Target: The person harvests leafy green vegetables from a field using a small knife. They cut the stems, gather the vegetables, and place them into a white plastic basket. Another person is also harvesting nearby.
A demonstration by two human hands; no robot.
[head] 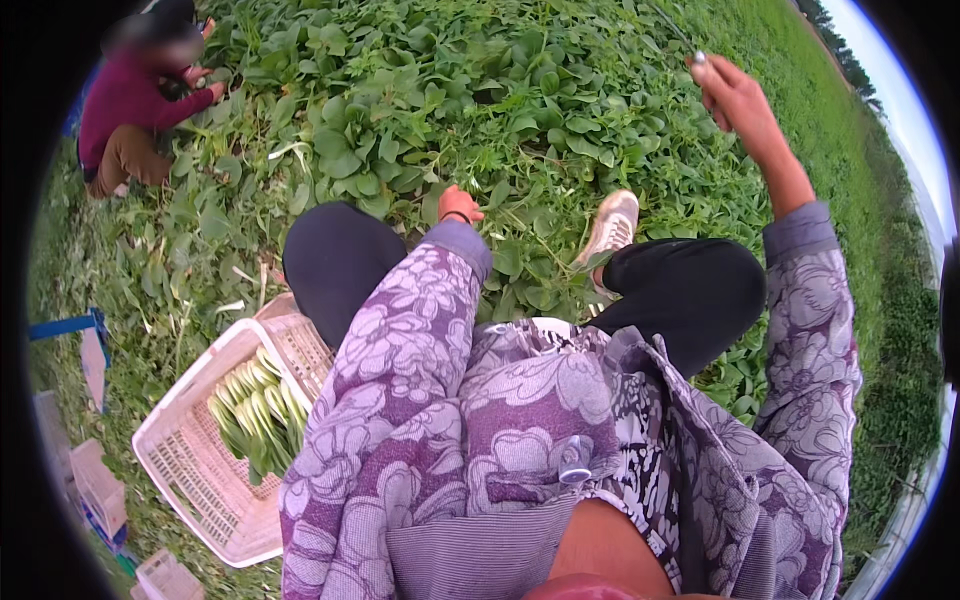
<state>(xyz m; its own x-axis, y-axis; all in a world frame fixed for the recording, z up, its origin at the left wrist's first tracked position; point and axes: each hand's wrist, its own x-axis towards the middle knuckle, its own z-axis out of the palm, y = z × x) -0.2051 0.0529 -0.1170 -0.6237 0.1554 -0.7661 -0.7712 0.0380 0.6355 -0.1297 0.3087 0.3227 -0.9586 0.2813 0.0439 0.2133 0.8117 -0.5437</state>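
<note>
My right hand (739, 101) is raised at the upper right, over the green field. Its fingers are closed round the end of a slim hand tool (679, 30) with a shiny metal collar; whether it is a knife or a sickle is unclear. My left hand (459, 205) reaches down between my knees into leafy greens (349, 142), its back towards me and a dark band at the wrist. The fingers are hidden, so what they hold does not show. Beside my left knee, a white plastic crate (191, 517) holds a bunch of cut leafy greens with pale stalks (259, 405), lying in rows.
A person (139, 112) in a maroon top crouches at the upper left, hands among the plants. More pale crates (97, 484) and a blue-edged object (94, 352) stand at the left rim. My shoe (611, 229) rests among the leaves. Cut stalks (231, 307) litter the ground.
</note>
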